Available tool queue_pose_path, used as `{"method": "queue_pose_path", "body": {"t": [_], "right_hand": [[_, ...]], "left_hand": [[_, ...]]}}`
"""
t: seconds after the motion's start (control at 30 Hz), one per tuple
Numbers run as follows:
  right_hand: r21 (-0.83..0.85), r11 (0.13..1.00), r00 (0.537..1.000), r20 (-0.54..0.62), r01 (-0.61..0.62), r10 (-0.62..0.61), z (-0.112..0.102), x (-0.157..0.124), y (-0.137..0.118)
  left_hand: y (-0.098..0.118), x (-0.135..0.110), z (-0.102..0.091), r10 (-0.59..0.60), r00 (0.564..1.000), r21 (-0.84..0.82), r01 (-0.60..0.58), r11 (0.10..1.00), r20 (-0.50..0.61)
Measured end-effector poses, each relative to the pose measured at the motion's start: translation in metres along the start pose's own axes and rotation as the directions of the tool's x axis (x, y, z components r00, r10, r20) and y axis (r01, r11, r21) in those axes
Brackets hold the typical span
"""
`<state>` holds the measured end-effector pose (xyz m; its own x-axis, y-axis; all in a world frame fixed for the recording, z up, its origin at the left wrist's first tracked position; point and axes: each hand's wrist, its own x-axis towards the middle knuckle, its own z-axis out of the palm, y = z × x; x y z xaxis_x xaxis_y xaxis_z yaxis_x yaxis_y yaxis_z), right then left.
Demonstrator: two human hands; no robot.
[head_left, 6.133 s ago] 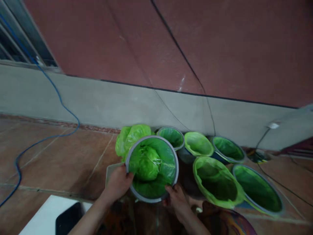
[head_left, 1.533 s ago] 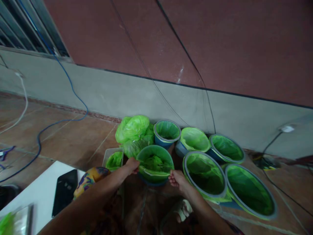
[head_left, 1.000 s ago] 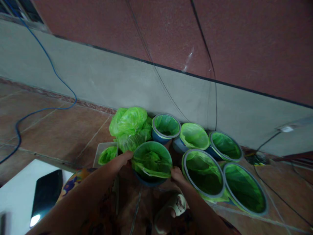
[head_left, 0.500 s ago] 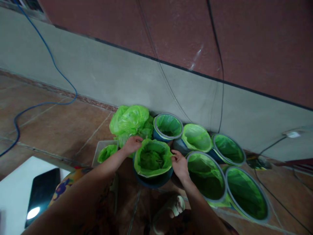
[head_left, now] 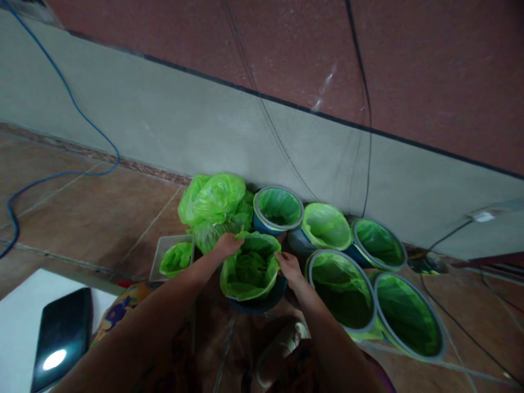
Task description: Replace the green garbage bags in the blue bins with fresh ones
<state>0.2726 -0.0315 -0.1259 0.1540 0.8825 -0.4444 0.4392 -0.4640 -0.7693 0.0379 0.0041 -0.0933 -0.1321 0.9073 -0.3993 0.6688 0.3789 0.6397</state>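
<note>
A green bin bag [head_left: 250,284] hangs with its mouth spread wide inside a dark blue bin [head_left: 262,304] between my feet. My left hand [head_left: 227,245] pinches the bag's rim at the back left. On the right side, my right hand [head_left: 289,266] grips the rim between thumb and fingers. The bag's edge stands above the bin and is not folded over the front, where the bin's inner wall shows. Its bottom lies bunched and crumpled inside.
Several bins lined with green bags stand to the right, including a ringed bin [head_left: 343,289]. Crumpled green bags [head_left: 216,199] lie by the wall. At left are a clear tub [head_left: 161,251] with green plastic, and a tablet [head_left: 63,333] on a white surface. A blue cable [head_left: 77,109] crosses the floor.
My right hand has drawn the bag's rim slightly inward, to the left. The bag's mouth is narrower at the right, and my view has shifted a little.
</note>
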Motion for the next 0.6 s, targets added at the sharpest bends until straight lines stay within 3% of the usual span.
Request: {"method": "queue_pose_path", "body": {"t": [0.13, 0.27, 0.4, 0.5, 0.6], "right_hand": [[0.035, 0.996, 0.993, -0.089, 0.087, -0.083, 0.001, 0.008, 0.002], [0.149, 0.961, 0.963, -0.174, 0.233, -0.207, -0.017, 0.004, -0.001], [-0.039, 0.981, 0.93, -0.313, 0.191, -0.194, -0.052, -0.003, 0.001], [-0.32, 0.944, 0.963, -0.216, 0.083, -0.158, -0.071, -0.006, 0.007], [-0.448, 0.89, 0.989, -0.064, 0.088, -0.13, -0.068, -0.008, 0.01]], "left_hand": [[0.003, 0.006, 0.006, 0.045, 0.997, -0.051, -0.048, 0.998, -0.056], [0.002, 0.01, -0.006, 0.068, 0.983, -0.087, -0.084, 0.993, -0.169], [-0.005, 0.012, -0.026, 0.002, 0.94, -0.092, -0.035, 0.995, -0.342], [-0.013, 0.012, -0.032, -0.12, 0.919, -0.06, 0.105, 0.993, -0.374], [-0.019, 0.005, -0.026, -0.195, 0.946, 0.004, 0.203, 0.979, -0.26]]}}
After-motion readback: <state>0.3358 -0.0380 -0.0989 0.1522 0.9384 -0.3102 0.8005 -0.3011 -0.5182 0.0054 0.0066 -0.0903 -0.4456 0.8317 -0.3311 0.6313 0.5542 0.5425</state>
